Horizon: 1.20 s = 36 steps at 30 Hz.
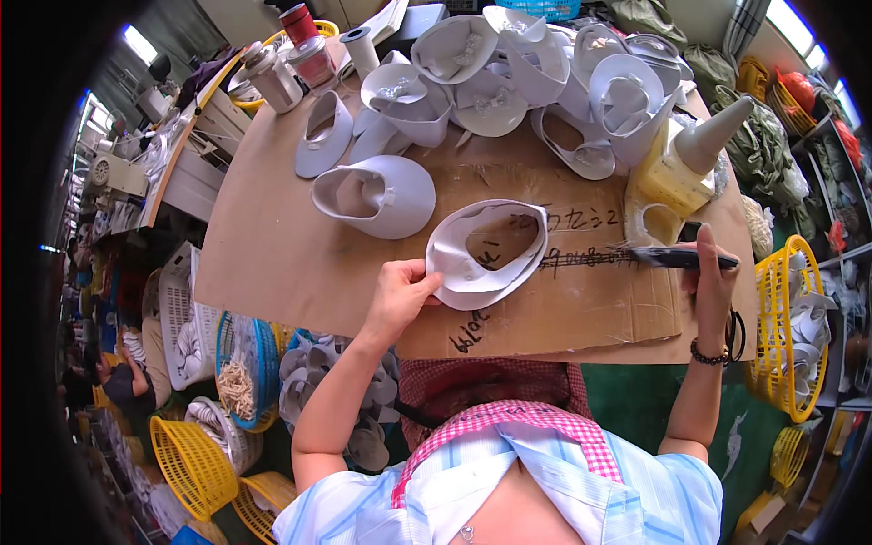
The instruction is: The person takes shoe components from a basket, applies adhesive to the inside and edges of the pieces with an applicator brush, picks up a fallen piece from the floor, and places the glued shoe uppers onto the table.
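My left hand pinches the left rim of a white shoe upper, which rests tilted on a flattened cardboard sheet. To the right, my right hand grips a slim black-handled tool, its narrow tip pointing left toward the upper. The two are apart, and the tool's exact kind cannot be made out. Just beyond the tool stands a yellowish glue pot with a grey cone-shaped top. Another white upper lies beyond my left hand.
A heap of white uppers, some with beaded trim, covers the far side of the table. Jars and a thread spool stand far left. Yellow baskets flank the table; a blue basket sits at the left.
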Each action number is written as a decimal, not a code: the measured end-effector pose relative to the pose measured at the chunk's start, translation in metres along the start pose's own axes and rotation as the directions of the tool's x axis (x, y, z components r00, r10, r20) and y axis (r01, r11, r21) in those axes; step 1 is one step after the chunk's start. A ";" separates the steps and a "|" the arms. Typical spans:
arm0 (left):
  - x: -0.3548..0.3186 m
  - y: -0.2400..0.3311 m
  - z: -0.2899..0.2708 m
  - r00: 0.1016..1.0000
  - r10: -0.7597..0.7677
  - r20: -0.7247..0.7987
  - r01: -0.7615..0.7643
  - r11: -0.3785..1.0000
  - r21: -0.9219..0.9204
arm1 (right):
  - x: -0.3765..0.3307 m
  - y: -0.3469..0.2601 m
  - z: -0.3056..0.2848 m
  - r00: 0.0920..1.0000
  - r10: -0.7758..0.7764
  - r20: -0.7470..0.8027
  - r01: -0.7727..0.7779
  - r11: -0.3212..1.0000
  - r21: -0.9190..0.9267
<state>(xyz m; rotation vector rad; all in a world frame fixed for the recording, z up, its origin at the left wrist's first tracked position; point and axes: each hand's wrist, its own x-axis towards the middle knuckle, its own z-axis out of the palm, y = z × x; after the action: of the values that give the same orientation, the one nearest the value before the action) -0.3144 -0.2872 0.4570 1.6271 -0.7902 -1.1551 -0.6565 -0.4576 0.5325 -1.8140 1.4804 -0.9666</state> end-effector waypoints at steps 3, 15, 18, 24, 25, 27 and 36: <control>-0.001 0.000 0.001 0.999 -0.018 0.048 0.022 0.996 -0.082 | -0.019 -0.024 0.064 0.921 -0.176 0.349 -0.096 0.764 0.638; 0.000 -0.013 0.002 0.994 0.058 0.090 -0.051 0.995 -0.081 | -0.012 -0.061 0.130 0.580 -0.553 0.599 0.496 0.822 0.279; -0.005 -0.008 0.006 0.992 0.122 0.030 -0.123 0.992 0.029 | 0.002 -0.057 0.116 0.644 -0.472 0.602 0.514 0.850 0.116; -0.022 0.026 0.029 0.903 0.427 -0.039 -0.367 0.816 0.446 | -0.013 -0.032 0.108 0.715 -0.492 0.497 0.465 0.865 0.188; -0.024 0.034 0.034 0.837 0.546 -0.029 -0.451 0.720 0.528 | -0.017 -0.030 0.107 0.717 -0.511 0.474 0.464 0.857 0.223; -0.024 0.053 0.042 0.812 0.584 0.010 -0.498 0.683 0.534 | -0.021 -0.031 0.097 0.706 -0.496 0.506 0.358 0.866 0.350; 0.010 0.152 0.046 0.897 0.306 0.319 -0.439 0.536 0.721 | 0.031 0.009 -0.007 0.938 -0.347 -0.015 0.330 0.905 -0.269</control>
<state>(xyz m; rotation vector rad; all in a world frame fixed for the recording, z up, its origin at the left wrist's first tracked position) -0.3512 -0.3617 0.5924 1.9018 -1.8554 -0.6203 -0.6634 -0.4898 0.5343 -2.3116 1.4101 -1.0351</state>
